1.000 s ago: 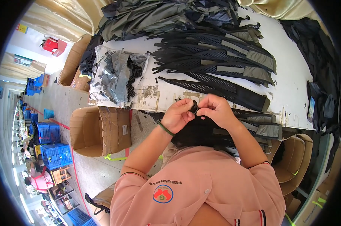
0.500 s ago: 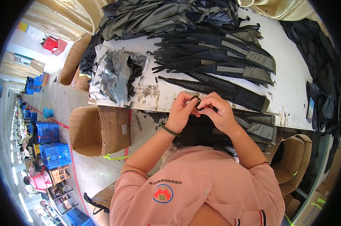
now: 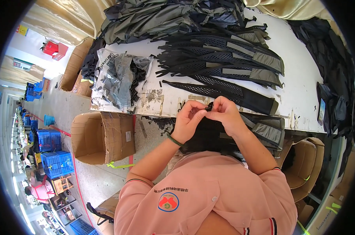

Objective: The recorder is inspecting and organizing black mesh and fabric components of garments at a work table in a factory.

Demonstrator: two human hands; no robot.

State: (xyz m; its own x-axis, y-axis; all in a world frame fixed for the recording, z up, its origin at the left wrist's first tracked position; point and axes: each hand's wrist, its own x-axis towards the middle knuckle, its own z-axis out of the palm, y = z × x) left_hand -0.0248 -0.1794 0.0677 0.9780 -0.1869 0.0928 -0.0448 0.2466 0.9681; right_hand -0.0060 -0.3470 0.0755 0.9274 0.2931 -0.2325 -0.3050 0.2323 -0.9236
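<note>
My left hand point(image 3: 189, 120) and my right hand point(image 3: 226, 115) meet at the front edge of the white table point(image 3: 303, 102). Both are closed, fingertips pinching a small black piece point(image 3: 210, 105) between them; its exact kind is too small to make out. A dark green band circles my left wrist. Just beyond my fingers lies a black mesh strap point(image 3: 232, 92) with a wide end. Black fabric point(image 3: 201, 137) rests on my lap below the hands, and a strap with a grey panel point(image 3: 267, 133) hangs beside it.
Behind lie a row of mesh straps point(image 3: 224, 55) and a heap of grey-black fabric point(image 3: 165, 19). A clear plastic bag point(image 3: 115, 84) of small black parts sits at left. Cardboard boxes stand left point(image 3: 103, 137) and right point(image 3: 303, 164); dark straps point(image 3: 330, 70) hang at right.
My fingers have shifted around the small black piece, and a black loop that stood above them has dropped from sight. My left hand has turned slightly; the straps lie as before.
</note>
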